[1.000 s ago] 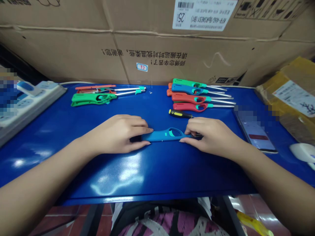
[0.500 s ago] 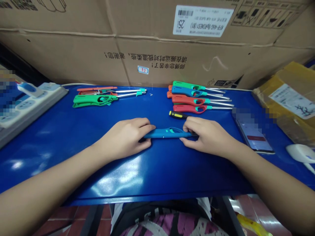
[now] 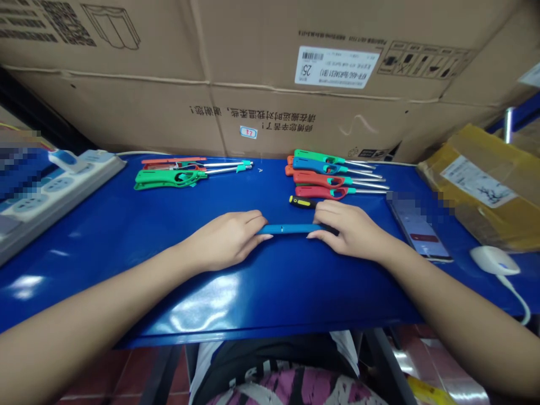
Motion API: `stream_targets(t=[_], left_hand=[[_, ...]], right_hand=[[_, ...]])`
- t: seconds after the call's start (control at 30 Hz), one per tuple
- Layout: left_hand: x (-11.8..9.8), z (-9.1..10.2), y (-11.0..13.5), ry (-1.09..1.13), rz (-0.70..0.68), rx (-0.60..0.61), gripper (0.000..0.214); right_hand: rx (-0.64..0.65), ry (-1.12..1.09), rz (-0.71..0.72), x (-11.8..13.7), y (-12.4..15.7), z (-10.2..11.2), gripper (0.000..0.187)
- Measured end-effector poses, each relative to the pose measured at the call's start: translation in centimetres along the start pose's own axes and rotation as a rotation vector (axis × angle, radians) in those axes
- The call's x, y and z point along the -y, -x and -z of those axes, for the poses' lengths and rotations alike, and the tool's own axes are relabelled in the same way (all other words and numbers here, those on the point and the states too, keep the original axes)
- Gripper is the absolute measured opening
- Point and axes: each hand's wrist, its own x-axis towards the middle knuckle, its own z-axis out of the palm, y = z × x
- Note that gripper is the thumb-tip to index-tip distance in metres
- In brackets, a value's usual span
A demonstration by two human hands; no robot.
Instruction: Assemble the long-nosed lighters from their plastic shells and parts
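A blue gas lighter [image 3: 291,229] is held level between my two hands over the middle of the table, its narrow edge towards me. My left hand [image 3: 228,241] pinches its left end between thumb and fingers. On its right end, my right hand [image 3: 348,228] has closed, and its fingers partly hide that end. Just behind the right hand lies a screwdriver [image 3: 302,202] with a black and yellow handle. Beyond it, several finished-looking lighters [image 3: 320,179] in red, green and blue lie stacked, metal tubes pointing right.
At the back left lie green lighters [image 3: 166,179] and red casing parts [image 3: 172,161]. A power strip [image 3: 59,183] runs along the left side. To the right are a phone [image 3: 422,230], a white device with a cable [image 3: 494,260] and a taped package [image 3: 476,185]. A big carton [image 3: 257,67] stands behind.
The blue lighter has been tipped so its narrow edge faces me and its trigger opening no longer shows. Both hands keep their hold. The camera view has shifted slightly.
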Motion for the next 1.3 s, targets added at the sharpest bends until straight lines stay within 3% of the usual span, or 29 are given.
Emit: stream_targets(t=[0.17, 0.27, 0.33, 0.43, 0.57, 0.7, 0.9, 1.1, 1.3], left_hand=[[0.1, 0.3, 0.0, 0.161, 0.061, -0.004, 0.034], [-0.1, 0.0, -0.2, 0.615, 0.206, -0.075, 0.033], [-0.3, -0.3, -0.6, 1.077, 0.402, -0.102, 0.036], [-0.5, -0.8, -1.0, 1.205, 0.473, -0.135, 0.044], [-0.3, -0.8, -1.1, 1.167, 0.435, -0.296, 0.046], [0.0, -0.8, -0.5, 0.792, 0.196, -0.372, 0.035], [-0.2, -1.3, -0.2, 0.551, -0.017, -0.438, 0.023], [-0.9, -1.4, -0.5, 0.652, 0.048, -0.437, 0.019], [-0.3, -1.8, -0.7, 0.711, 0.100, -0.389, 0.023]], right_hand=[[-0.008, -0.053, -0.034, 0.2, -0.3, 0.2, 0.020], [-0.004, -0.061, 0.010, 1.1, -1.0, 0.6, 0.034], [0.013, -0.003, 0.048, 1.8, -1.6, 0.8, 0.049], [0.021, 0.089, 0.054, 2.5, -2.5, 0.8, 0.046], [-0.027, 0.013, -0.019, 2.6, -2.7, 0.4, 0.040], [-0.046, -0.133, -0.086, 2.5, -1.9, 0.1, 0.035], [0.019, -0.103, 0.017, 2.0, -1.2, 0.1, 0.039], [-0.023, -0.174, 0.034, 1.6, -1.2, -0.5, 0.039], [0.048, -0.166, 0.011, 1.7, -1.2, -0.6, 0.038]])
